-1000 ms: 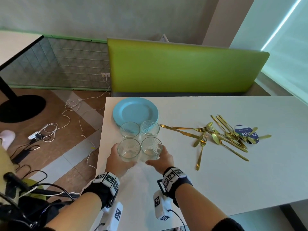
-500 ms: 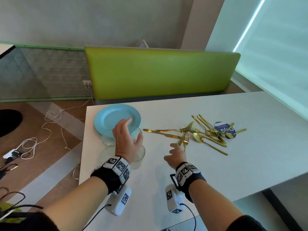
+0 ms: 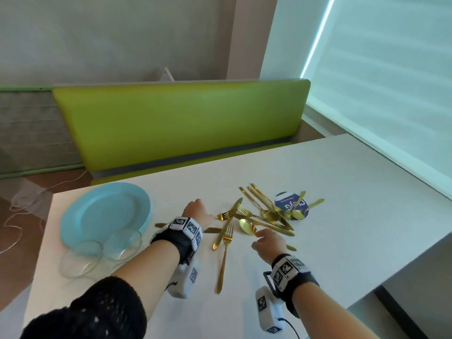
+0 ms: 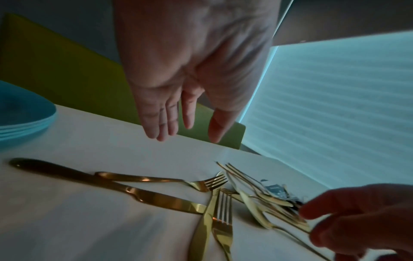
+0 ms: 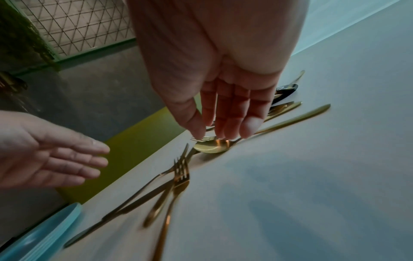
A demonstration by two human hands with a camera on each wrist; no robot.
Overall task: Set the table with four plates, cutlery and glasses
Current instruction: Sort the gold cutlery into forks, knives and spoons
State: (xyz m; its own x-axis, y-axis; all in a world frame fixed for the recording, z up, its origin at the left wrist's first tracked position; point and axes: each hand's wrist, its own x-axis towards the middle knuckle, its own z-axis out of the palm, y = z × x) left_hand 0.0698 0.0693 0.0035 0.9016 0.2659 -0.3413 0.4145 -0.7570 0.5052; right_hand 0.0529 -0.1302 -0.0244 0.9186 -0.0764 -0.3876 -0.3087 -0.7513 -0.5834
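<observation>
Left hand (image 3: 198, 212): extended over the table (image 3: 342, 216) with fingers straight and loosely spread; nothing is held. It is poised above a knife (image 4: 107, 187) and a fork (image 4: 161, 181) at the near edge of the cutlery pile (image 3: 264, 216).

Right hand (image 3: 269, 243): fingers straight and close together, tips lowered to the bowl of a gold spoon (image 5: 212, 147); whether contact has been made cannot be told, and no grip is yet formed.

Change noted: one second ago both hands were cupped round the glasses (image 3: 102, 253); these have since been released and are left standing at the table's near left corner, just in front of the stack of blue plates (image 3: 105, 211). Both hands have been moved across to the cutlery.

Cutlery: gold forks, knives and spoons lie tangled in a loose heap mid-table, some resting on a round blue sticker (image 3: 288, 204).

Assessment: the glasses are judged to be parked rather than distributed; plates are still stacked; sorting of cutlery is judged to be the step beginning. No place setting is laid.
</observation>
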